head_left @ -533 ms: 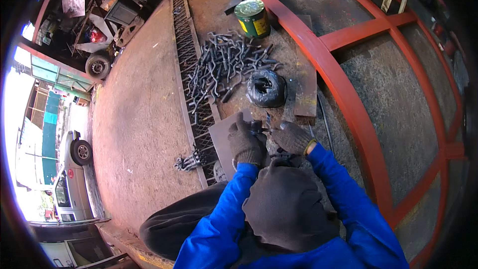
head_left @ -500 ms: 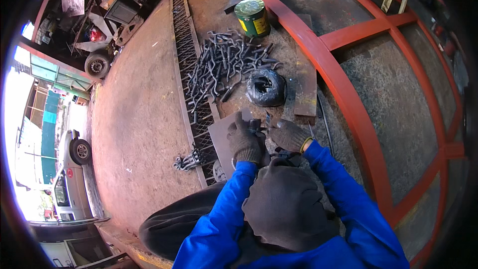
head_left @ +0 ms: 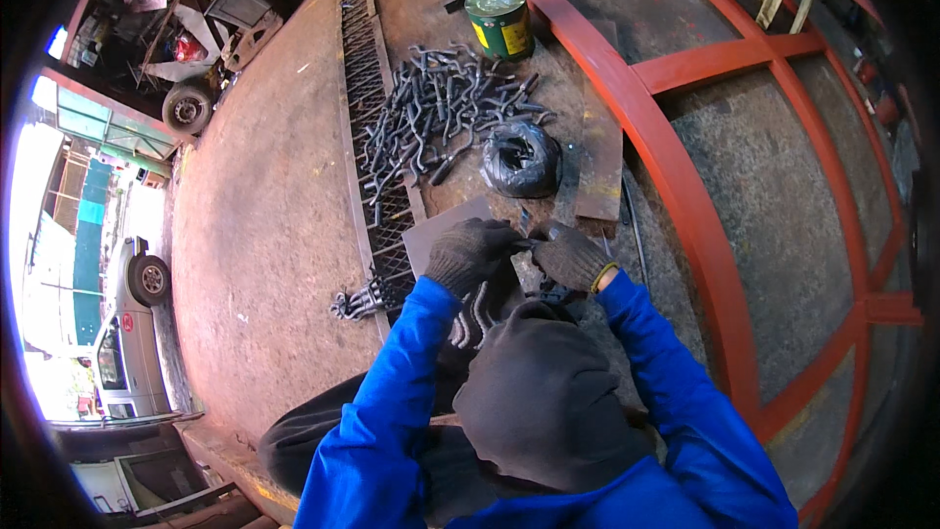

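My left hand and my right hand, both in dark knitted gloves, nearly meet over the work. Their fingers are closed around something small and dark between the fingertips; its kind I cannot make out. Below the left hand stand several bent metal rods, partly hidden by the hood in front. Beside that hand a flat metal plate lies on the floor. Beyond the hands sits a black plastic bundle with an opening in its top. A heap of bent metal rods spreads to its left.
A green and yellow can stands behind the heap. A long floor grate runs along the left. To the right lies a large red steel frame. A small rod bundle rests by the grate. A parked vehicle is far left.
My left hand has turned inward and its fingers have moved to meet the right hand's. The bent rods below it have come into view. The whole view has shifted slightly.
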Tool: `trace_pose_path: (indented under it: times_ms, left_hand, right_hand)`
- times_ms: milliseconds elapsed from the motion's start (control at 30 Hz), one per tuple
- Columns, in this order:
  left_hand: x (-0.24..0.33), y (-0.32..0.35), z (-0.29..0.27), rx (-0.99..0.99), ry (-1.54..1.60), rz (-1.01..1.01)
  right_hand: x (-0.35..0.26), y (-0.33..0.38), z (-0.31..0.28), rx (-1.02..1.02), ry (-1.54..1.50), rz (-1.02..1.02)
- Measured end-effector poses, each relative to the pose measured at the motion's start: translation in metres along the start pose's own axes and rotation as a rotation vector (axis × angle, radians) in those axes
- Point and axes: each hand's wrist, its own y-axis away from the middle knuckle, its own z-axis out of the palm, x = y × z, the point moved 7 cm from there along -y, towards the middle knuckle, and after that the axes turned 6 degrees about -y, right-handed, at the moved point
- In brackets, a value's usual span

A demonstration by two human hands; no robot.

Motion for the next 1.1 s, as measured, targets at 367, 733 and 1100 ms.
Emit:
trace_pose_path:
  times_ms: [367, 733, 1100]
  left_hand:
    - [0.027, -0.021, 0.025, -0.040, -0.208, 0.010]
    - [0.025, -0.015, 0.025, 0.138, -0.257, -0.112]
    - [0.055, -0.002, 0.013, 0.345, -0.366, 0.174]
  right_hand:
    - [0.007, 0.008, -0.002, -0.005, 0.154, -0.156]
    - [-0.040, 0.018, -0.087, 0.336, -0.416, -0.375]
    - [0.074, 0.077, -0.130, 0.441, -0.287, 0.396]
